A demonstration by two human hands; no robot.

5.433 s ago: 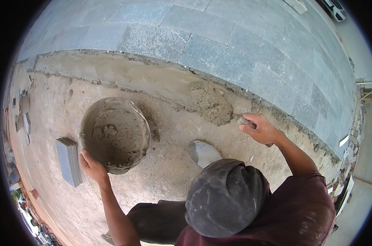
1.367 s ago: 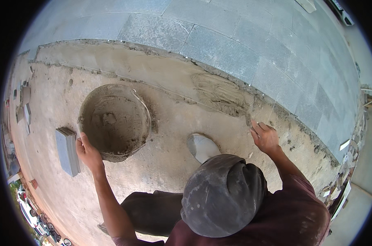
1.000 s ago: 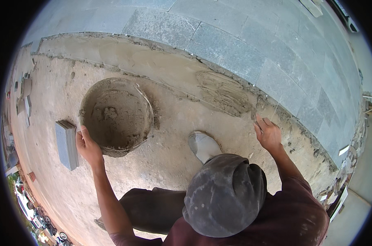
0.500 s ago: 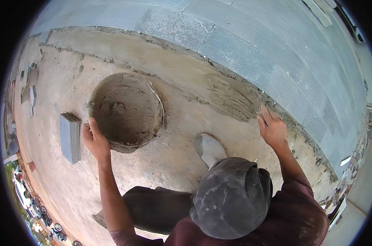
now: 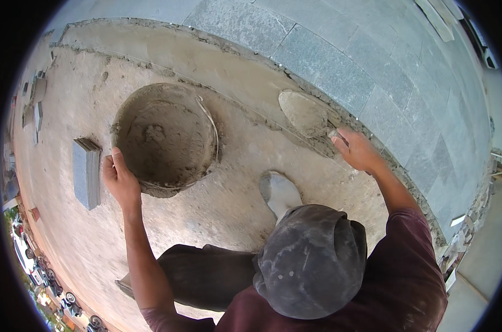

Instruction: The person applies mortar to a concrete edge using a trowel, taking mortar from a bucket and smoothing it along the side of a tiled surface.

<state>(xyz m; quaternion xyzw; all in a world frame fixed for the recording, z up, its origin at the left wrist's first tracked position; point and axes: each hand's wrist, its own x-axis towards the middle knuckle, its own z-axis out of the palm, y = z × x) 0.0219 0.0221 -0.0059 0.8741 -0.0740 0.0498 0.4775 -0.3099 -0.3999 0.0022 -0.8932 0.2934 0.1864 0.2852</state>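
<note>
Many grey slabs (image 5: 328, 69), laid edge to edge, form a pavement across the top and right of the view. Below it spreads bare, dusty ground (image 5: 229, 216), pale brown and scuffed. Between the two runs a long strip of wet mortar (image 5: 207, 61), mostly smooth, its upper side bordering the slabs. At the lower left rim are parked vehicles, small and bent by the lens.

The person, in a maroon shirt (image 5: 350, 299) and a dusty dark cap (image 5: 312, 260), is low over the ground, a pale, smeared boot (image 5: 281, 193) planted in front.

A round, mortar-crusted bucket (image 5: 121, 119) stands on the ground just below the strip, with more mortar inside; its wire handle (image 5: 209, 119) lies down along the right side of the rim. To the bucket's left, apart from it, is a neat stack of grey tiles (image 5: 86, 174).

The trowel (image 5: 303, 113) is at the strip's right part, its blade coated in mortar and lying over it, near the slab edge.

The right hand (image 5: 359, 152) has its fingers wrapped around the trowel's handle. The left hand (image 5: 122, 182) grips the bucket's left rim, thumb on top.

Thinnest is a taut string (image 5: 179, 74) following the strip's lower side.
</note>
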